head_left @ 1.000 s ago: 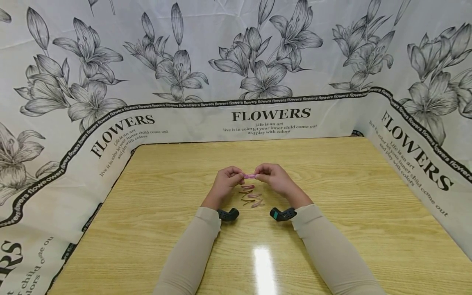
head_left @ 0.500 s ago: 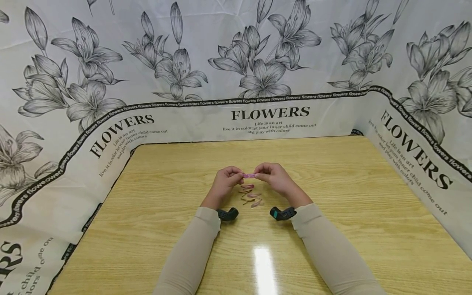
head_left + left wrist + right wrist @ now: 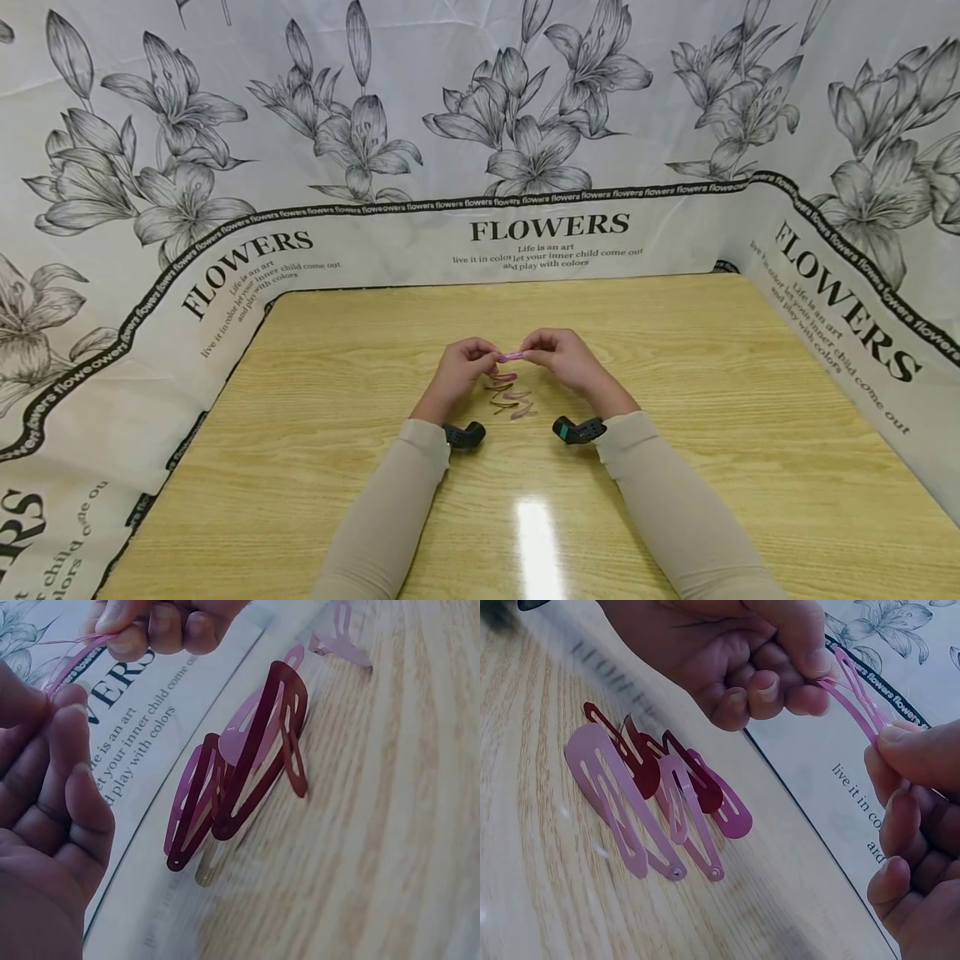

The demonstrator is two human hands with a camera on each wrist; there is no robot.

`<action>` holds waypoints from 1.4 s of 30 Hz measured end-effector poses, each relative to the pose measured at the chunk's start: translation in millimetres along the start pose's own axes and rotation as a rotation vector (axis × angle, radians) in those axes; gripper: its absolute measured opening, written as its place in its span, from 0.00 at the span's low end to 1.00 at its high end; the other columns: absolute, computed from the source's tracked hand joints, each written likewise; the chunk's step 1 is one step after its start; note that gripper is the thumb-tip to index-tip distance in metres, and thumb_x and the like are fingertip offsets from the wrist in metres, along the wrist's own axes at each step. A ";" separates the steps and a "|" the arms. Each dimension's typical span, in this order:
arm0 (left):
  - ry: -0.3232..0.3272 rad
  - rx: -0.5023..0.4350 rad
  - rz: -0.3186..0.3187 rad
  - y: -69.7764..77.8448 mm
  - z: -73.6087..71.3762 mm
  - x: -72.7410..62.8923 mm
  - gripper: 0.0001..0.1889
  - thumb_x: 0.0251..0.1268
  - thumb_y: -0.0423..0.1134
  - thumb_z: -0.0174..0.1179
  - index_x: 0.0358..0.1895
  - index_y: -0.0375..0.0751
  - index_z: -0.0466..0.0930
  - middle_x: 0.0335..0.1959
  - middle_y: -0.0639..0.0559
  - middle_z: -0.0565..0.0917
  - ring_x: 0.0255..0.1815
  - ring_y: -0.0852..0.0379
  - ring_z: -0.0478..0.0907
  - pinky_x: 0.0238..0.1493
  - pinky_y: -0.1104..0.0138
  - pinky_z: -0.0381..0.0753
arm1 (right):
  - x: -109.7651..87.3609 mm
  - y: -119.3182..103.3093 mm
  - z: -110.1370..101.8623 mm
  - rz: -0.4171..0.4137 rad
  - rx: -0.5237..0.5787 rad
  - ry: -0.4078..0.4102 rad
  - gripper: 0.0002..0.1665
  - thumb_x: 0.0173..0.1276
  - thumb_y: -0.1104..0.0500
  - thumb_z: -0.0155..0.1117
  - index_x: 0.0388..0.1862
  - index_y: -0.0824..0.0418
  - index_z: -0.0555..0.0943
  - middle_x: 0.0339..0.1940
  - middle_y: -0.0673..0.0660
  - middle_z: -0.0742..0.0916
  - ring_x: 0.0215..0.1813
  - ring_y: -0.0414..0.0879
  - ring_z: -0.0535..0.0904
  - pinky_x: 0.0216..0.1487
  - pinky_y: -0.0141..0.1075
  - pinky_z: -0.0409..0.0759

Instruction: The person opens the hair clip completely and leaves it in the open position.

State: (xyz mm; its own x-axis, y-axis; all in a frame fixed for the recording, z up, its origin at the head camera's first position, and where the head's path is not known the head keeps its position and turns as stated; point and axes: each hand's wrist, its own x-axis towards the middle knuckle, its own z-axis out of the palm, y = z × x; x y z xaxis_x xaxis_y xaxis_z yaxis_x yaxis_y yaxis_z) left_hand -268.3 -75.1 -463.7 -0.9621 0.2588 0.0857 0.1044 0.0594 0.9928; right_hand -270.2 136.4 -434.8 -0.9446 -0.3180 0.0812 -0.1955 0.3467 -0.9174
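Both hands hold one pink snap hair clip (image 3: pixel 870 712) between them, above the table's far half. My left hand (image 3: pixel 456 372) pinches one end between thumb and fingertips. At the other end my right hand (image 3: pixel 567 364) pinches it the same way. In the right wrist view the clip's narrow strips stand apart from each other; the fingertips hide both ends. Just nearer than the hands lie several more snap clips, including a dark red clip (image 3: pixel 646 771), a pale pink clip (image 3: pixel 651 817) and a magenta clip (image 3: pixel 739 822), their prongs sprung up.
The wood-grain table (image 3: pixel 300 467) carries a bright light reflection near its front. A white flower-print cloth (image 3: pixel 390 242) with black lettering walls the back and both sides. Each wrist wears a dark camera, the left camera (image 3: pixel 467 435) and the right camera (image 3: pixel 577 430).
The hands and the pink clip have shifted slightly to the right, with the right hand a touch farther out. Both grips stay the same, and the clips on the table lie as before.
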 end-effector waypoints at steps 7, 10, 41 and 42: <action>-0.007 0.077 0.034 1.0 1.9 0.8 0.06 0.67 0.37 0.60 0.40 0.39 0.84 0.37 0.50 0.84 0.37 0.57 0.77 0.40 0.63 0.79 | 0.3 2.3 -4.7 0.014 -0.023 0.010 0.08 0.69 0.60 0.62 0.42 0.64 0.82 0.41 0.59 0.84 0.39 0.47 0.75 0.45 0.49 0.75; -0.018 0.125 0.034 2.9 2.7 -0.2 0.06 0.67 0.38 0.60 0.40 0.41 0.84 0.40 0.48 0.84 0.39 0.56 0.77 0.40 0.65 0.79 | 0.5 4.4 -5.9 0.014 -0.016 0.009 0.09 0.69 0.60 0.62 0.43 0.65 0.82 0.42 0.60 0.84 0.40 0.46 0.76 0.47 0.51 0.75; -0.079 0.554 0.048 14.0 16.2 -7.3 0.04 0.65 0.43 0.62 0.34 0.50 0.85 0.22 0.54 0.70 0.23 0.58 0.65 0.25 0.69 0.66 | -0.4 14.5 -11.5 0.070 -0.154 -0.013 0.11 0.69 0.59 0.62 0.45 0.63 0.84 0.43 0.58 0.86 0.41 0.48 0.77 0.44 0.38 0.74; -0.085 0.569 0.048 14.2 16.4 -7.3 0.05 0.65 0.44 0.61 0.35 0.50 0.85 0.22 0.54 0.70 0.23 0.59 0.65 0.25 0.69 0.66 | -0.6 14.6 -11.4 0.073 -0.157 -0.013 0.11 0.69 0.59 0.62 0.46 0.63 0.84 0.43 0.58 0.86 0.41 0.48 0.77 0.43 0.38 0.74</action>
State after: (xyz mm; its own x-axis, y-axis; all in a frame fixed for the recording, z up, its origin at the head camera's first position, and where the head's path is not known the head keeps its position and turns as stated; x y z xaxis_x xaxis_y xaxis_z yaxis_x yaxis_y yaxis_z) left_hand -255.7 -60.4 -451.6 -0.9318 0.3493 0.0987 0.2889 0.5493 0.7841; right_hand -275.5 151.7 -443.8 -0.9544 -0.2984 0.0105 -0.1665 0.5028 -0.8482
